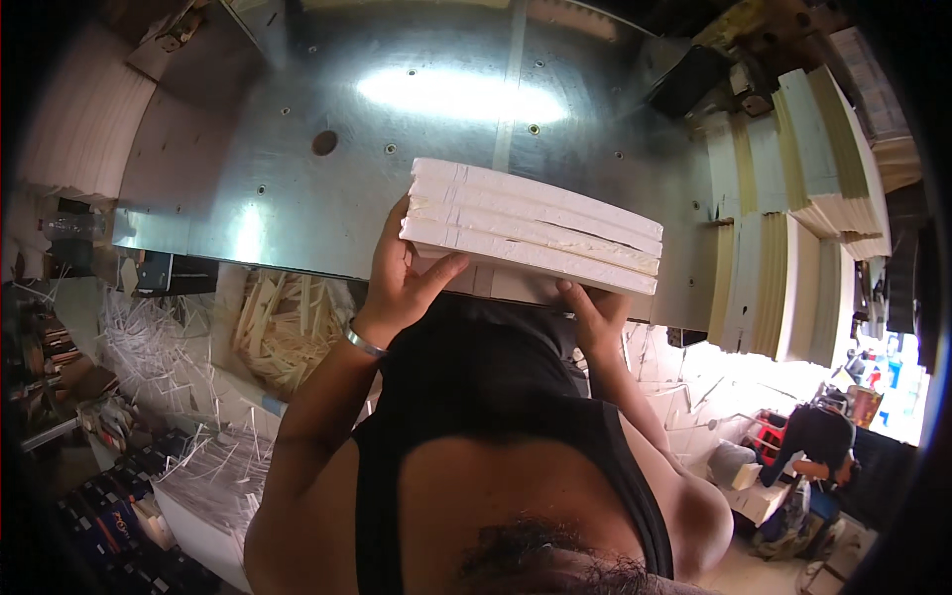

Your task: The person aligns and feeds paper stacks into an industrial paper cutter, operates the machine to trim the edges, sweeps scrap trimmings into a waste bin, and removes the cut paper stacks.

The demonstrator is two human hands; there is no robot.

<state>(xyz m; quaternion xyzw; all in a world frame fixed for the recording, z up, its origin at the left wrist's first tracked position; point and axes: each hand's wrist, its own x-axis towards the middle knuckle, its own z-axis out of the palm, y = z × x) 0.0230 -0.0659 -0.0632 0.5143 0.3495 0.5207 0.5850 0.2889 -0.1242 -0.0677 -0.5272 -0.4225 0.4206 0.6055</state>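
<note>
Both hands are on a thick white paper stack (535, 223), held between them and made up of several blocks lying flat on one another. The left hand (405, 280) pinches its left end: the thumb lies along the lower near side, and the fingers go round the end, partly out of sight. The right hand (598, 309) grips the near side toward the right end, its thumb up against the lower edge; most of its fingers are hidden by the paper. The stack tilts a little, its left end farther from the body than its right. Whether its underside touches the metal table (327, 193) cannot be told.

The table spreads out beyond the grip, shiny, with small screws and one larger round hole (325, 143) ahead and to the left of the left hand. A metal bracelet (365, 340) sits on the wrist just behind that hand. To the right of the grip, well apart from it, stand tall piles of paper (793, 278) — white and yellowish. More sheets (84, 134) are piled far to the left.

Below and left of the left hand is a heap of paper strips (293, 322). Far behind the right hand, a co-worker (821, 434) bends over beside a red stool (769, 441).
</note>
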